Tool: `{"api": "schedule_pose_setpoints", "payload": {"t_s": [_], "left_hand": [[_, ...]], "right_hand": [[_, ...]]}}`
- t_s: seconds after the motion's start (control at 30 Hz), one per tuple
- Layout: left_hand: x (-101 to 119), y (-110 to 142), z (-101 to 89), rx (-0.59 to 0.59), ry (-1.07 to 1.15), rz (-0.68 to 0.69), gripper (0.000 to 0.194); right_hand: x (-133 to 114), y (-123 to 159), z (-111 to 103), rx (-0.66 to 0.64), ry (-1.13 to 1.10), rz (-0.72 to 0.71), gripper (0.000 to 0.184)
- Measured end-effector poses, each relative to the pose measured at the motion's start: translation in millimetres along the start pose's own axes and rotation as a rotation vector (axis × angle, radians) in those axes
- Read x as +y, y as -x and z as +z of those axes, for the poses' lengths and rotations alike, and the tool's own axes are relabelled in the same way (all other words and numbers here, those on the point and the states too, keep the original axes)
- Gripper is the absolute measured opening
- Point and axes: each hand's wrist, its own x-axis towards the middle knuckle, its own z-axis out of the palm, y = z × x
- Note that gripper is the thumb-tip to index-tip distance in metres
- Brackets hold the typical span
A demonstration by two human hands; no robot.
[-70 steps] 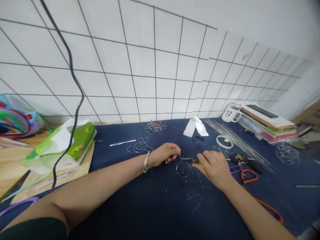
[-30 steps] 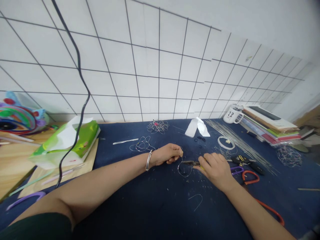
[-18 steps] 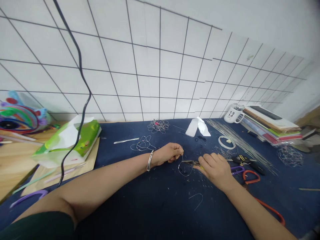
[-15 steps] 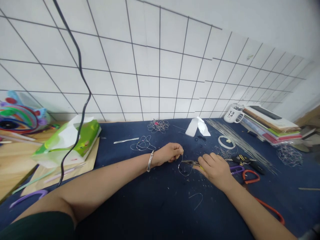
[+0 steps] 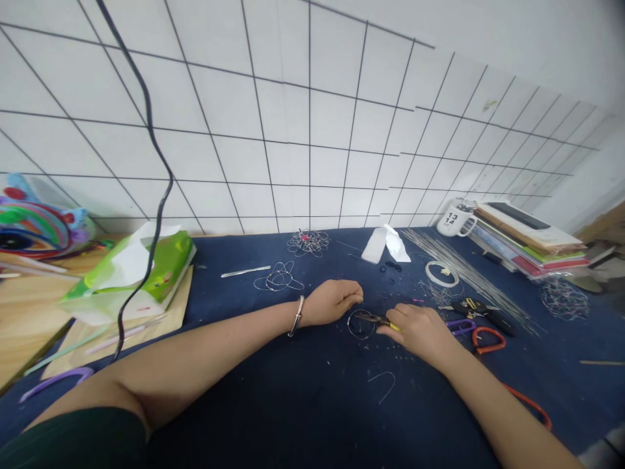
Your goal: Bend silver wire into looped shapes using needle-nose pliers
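At nine o'clock from the right hand [image 5: 418, 330], wrapped round pliers [image 5: 375, 319] aimed likewise, lies the wire ring [image 5: 362, 339], nearer the left hand [image 5: 336, 302], pinched closed, its contents unclear.

Tissues [image 5: 166, 277] sit left; rods [image 5: 469, 275] lie right, mug [image 5: 450, 223] and books [image 5: 534, 251] beyond them; the pliers [image 5: 377, 318] seem to cross the ring [image 5: 360, 338].

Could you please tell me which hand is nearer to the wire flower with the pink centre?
Left hand. It is on the near side of the wire flower, slightly to its right; the right hand, holding the pliers, is farther to the right.
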Motion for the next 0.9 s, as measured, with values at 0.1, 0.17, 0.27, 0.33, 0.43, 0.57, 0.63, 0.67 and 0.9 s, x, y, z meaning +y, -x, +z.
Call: {"api": "schedule_pose_setpoints", "payload": {"t_s": [0.1,0.17,0.27,0.33,0.43,0.57,0.63,0.67,0.9], "left_hand": [[2.0,1.6,-0.6,-0.051,-0.088,0.058,0.024],[1.6,2.6,-0.4,-0.094,-0.125,0.086,0.025],[0.5,3.4,-0.4,-0.137,-0.153,0.144,0.026],[0.1,3.2,-0.6,-0.143,-0.155,0.155,0.027],[-0.1,2.4,-0.9,-0.146,-0.144,0.118,0.027],[-0.5,1.8,0.0,-0.142,-0.103,0.088,0.026],[-1.0,1.5,0.7,-0.12,-0.067,0.071,0.025],[-1.3,1.3,1.0,-0.109,-0.044,0.06,0.025],[-5.2,-0.9,0.5,-0.123,0.068,-0.007,0.023]], "right_hand": [[0.1,0.2,-1.9,-0.075,-0.051,0.011,0.037],[0.2,0.1,-3.3,-0.114,-0.084,0.013,0.039],[0.8,-0.2,-4.3,-0.151,-0.128,0.005,0.041],[1.5,-0.4,-3.9,-0.158,-0.15,0.002,0.041],[2.6,-0.6,-2.5,-0.157,-0.168,0.007,0.041],[3.3,-0.5,-0.8,-0.155,-0.173,0.002,0.04],[3.3,-0.3,-0.2,-0.14,-0.149,0.005,0.039],[3.1,-0.2,0.1,-0.13,-0.131,0.008,0.038],[1.9,0.0,0.4,-0.11,-0.045,0.02,0.035]]}}
